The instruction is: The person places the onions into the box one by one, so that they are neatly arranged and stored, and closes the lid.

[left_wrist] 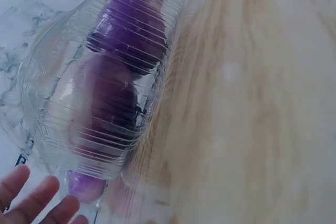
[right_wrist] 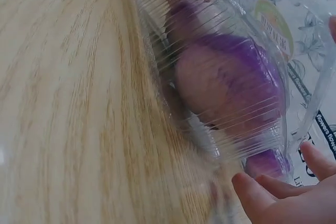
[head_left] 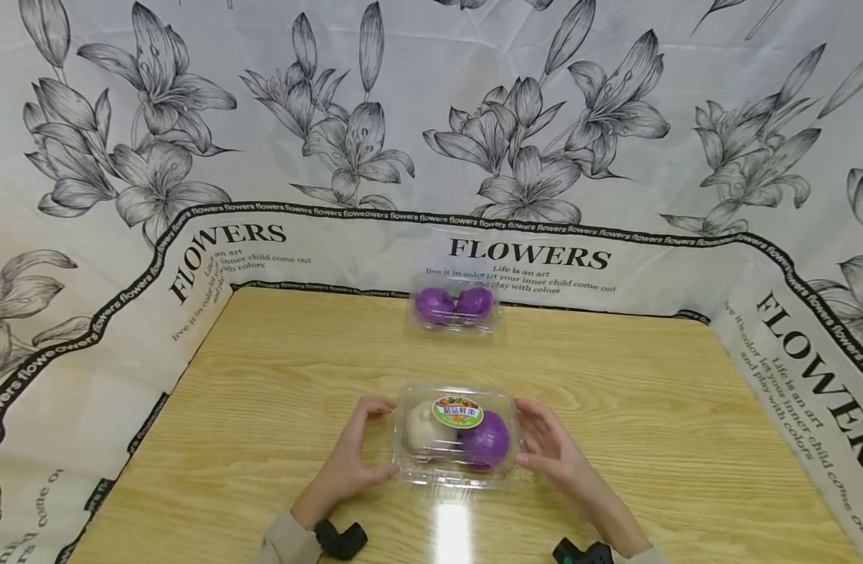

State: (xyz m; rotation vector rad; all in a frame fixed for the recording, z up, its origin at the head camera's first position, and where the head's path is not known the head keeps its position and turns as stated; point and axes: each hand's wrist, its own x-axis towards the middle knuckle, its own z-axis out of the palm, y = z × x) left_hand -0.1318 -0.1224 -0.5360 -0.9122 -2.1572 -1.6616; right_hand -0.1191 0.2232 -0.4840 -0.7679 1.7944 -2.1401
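A clear plastic fruit box (head_left: 460, 478) sits on the table between my two hands, with an oval fruit label on its lid. Inside lie a cream round piece (head_left: 423, 431) and a shiny purple round piece (head_left: 489, 442), side by side. My left hand (head_left: 354, 454) curves loosely around the box's left side, thumb at the near corner; its fingers look spread in the left wrist view. On the opposite side, my right hand (head_left: 554, 450) has relaxed fingers close to the wall. Whether either hand's fingertips press the plastic, I cannot tell.
Near the back edge of the wooden table (head_left: 297, 352) stands a second clear box (head_left: 463, 325) with two purple round pieces. White cloth (head_left: 375, 251) printed with flowers and lettering walls off the back and both sides.
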